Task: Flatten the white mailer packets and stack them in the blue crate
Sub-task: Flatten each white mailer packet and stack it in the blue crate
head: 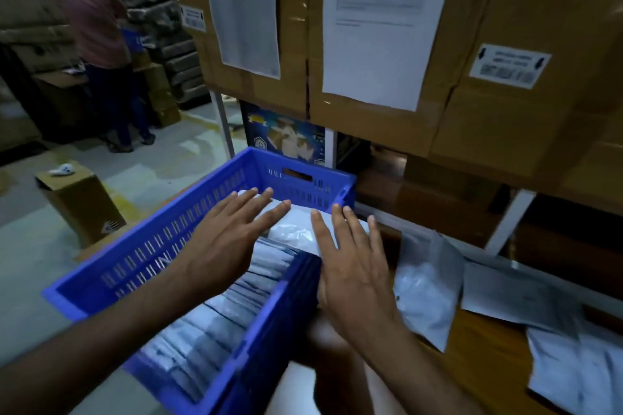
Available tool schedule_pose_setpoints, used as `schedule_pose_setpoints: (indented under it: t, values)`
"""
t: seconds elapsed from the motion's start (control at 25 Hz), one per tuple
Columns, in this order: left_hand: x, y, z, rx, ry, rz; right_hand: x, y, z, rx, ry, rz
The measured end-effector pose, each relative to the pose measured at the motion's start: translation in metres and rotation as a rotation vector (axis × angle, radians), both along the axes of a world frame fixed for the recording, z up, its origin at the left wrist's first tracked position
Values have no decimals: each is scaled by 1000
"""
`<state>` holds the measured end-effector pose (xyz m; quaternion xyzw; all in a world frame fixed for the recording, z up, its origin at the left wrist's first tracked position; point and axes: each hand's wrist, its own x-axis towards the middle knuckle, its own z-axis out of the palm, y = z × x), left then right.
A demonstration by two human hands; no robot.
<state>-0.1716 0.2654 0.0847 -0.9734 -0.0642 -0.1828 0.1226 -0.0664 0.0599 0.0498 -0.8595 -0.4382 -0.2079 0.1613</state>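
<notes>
Packet (293,229), white and a little puffed with crinkles in its middle, lies at the far end of the crate (145,256), on top of a row of packets (215,323) already filed inside. Both hands are spread flat with straight fingers and grip nothing: the left hand (232,236) lies over the packet's left part inside the crate, the right hand (354,266) over its right part, above the crate's right wall. Whether the palms bear down yet I cannot tell.

To do this step well, I would press from the middle outward so trapped air leaves toward the edges, keeping the packet square with the far wall. The right edge seems to overhang the crate wall; it should be slid left before pressing, or it may crease.

More packets (428,283) lie loose on the surface (485,347) to the right of the crate, so plenty appears left to do.
</notes>
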Motion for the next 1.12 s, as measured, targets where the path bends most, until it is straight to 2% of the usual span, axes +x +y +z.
schedule_pose_setpoints:
  t: [0.24, 0.44, 0.6, 0.72, 0.92, 1.12]
  values:
    - [59, 141, -27, -113, 134, -29, 33, 135, 2, -169, 107, -115]
    - [133, 173, -67, -196, 369, -85, 81, 183, -20, -444, 391, -364]
    - [164, 184, -120, -216, 616, -131, 95, 218, -55, -654, 702, -406]
    - [163, 193, -141, -332, 636, -160, 100, 228, -74, -691, 876, -368]
    - [165, 199, -131, -547, 711, -171, 99, 226, -72, -703, 978, -341]
    - [153, 203, -108, -481, 952, -228, 71, 226, -66, -728, 1033, -350]
